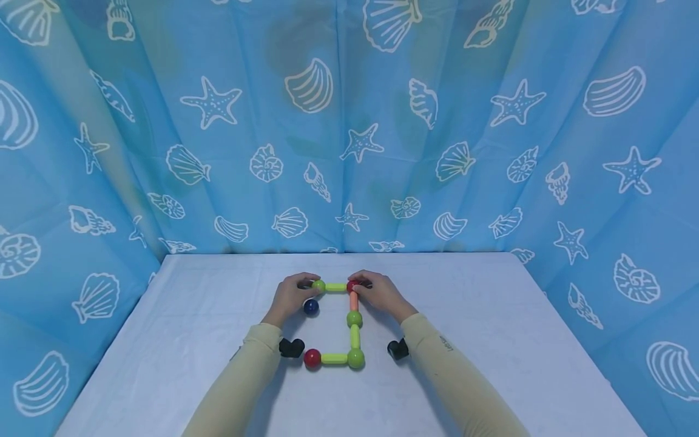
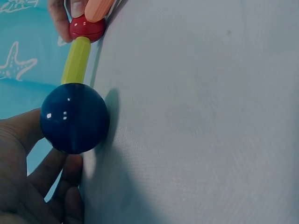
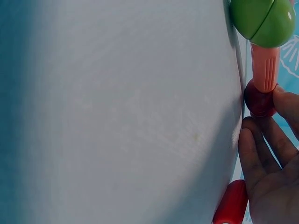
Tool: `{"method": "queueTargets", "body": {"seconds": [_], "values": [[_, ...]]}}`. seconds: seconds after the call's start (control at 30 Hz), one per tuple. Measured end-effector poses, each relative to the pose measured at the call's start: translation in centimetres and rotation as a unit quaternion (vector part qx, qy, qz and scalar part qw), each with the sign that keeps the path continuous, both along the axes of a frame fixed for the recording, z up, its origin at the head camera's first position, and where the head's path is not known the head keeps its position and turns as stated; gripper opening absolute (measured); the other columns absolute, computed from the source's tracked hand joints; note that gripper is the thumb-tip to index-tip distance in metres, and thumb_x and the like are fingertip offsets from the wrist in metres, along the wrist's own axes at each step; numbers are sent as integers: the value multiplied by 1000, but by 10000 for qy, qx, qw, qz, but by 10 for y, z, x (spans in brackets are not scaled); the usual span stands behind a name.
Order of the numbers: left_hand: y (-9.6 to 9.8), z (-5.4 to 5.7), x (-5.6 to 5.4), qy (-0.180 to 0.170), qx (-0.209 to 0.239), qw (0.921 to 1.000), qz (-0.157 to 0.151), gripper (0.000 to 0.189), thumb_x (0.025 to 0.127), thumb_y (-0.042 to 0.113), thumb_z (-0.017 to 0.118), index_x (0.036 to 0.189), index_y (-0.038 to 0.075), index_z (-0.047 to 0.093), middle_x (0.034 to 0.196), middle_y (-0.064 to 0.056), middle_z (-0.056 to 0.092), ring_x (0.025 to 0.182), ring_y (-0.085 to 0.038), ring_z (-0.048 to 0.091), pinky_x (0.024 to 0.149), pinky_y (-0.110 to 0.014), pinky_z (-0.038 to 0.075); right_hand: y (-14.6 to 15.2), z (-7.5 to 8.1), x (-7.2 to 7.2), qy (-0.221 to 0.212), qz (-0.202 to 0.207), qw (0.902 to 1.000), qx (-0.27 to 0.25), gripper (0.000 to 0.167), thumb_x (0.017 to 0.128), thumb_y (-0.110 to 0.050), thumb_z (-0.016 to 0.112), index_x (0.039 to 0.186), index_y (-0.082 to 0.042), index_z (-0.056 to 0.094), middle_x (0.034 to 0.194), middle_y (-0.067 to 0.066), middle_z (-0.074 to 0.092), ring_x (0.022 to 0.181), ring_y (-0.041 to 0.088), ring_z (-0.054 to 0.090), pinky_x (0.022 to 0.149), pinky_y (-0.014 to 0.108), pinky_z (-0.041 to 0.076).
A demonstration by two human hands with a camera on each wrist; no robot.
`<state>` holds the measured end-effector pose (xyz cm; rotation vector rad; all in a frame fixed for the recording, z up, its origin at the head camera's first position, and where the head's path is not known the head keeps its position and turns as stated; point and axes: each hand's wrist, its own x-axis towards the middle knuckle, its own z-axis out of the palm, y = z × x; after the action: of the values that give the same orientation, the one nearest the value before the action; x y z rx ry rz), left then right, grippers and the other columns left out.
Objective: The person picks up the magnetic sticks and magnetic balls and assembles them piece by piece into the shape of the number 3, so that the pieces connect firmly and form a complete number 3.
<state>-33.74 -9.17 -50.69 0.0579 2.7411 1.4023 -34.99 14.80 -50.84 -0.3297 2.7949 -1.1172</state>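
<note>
My left hand (image 1: 289,297) pinches a green ball (image 1: 319,286) at the far left corner of a ball-and-stick figure. A yellow-green stick (image 1: 335,287) joins it to a red ball (image 1: 352,286), which my right hand (image 1: 382,294) holds between thumb and fingers. From that red ball an orange stick (image 3: 265,67) leads to another green ball (image 1: 354,319). A second yellow-green stick (image 1: 355,337) continues to the near green ball (image 1: 356,358). A loose dark blue ball (image 1: 311,307) sits by the left hand and hides the held green ball in the left wrist view.
At the near side, a yellow-green stick (image 1: 334,359) ends in a red ball (image 1: 313,359). A red stick (image 3: 232,203) lies beside the right hand. Small black devices (image 1: 292,348) show near both forearms. Behind the white-covered table (image 1: 469,291) hangs a blue shell-patterned curtain (image 1: 338,121).
</note>
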Motion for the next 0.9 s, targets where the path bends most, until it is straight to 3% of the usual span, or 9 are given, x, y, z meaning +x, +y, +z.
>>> {"method": "queueTargets", "body": {"seconds": [0.57, 0.9], "values": [[-4, -2, -1, 38, 52, 10000, -76, 31, 91, 20, 77, 122, 17, 73, 122, -6, 71, 116, -29, 63, 101, -49, 47, -2, -2, 2, 53, -322, 9994, -108, 29, 98, -20, 69, 127, -17, 67, 122, 2, 69, 119, 23, 61, 103, 43, 48], [-3, -5, -4, -81, 112, 9999, -1, 32, 92, 21, 77, 124, 20, 72, 126, -7, 69, 120, -30, 61, 104, -50, 45, 4, 0, 10, 195, -180, 9995, -150, 33, 100, -19, 67, 133, -16, 66, 128, 4, 68, 122, 25, 61, 104, 44, 48]]}}
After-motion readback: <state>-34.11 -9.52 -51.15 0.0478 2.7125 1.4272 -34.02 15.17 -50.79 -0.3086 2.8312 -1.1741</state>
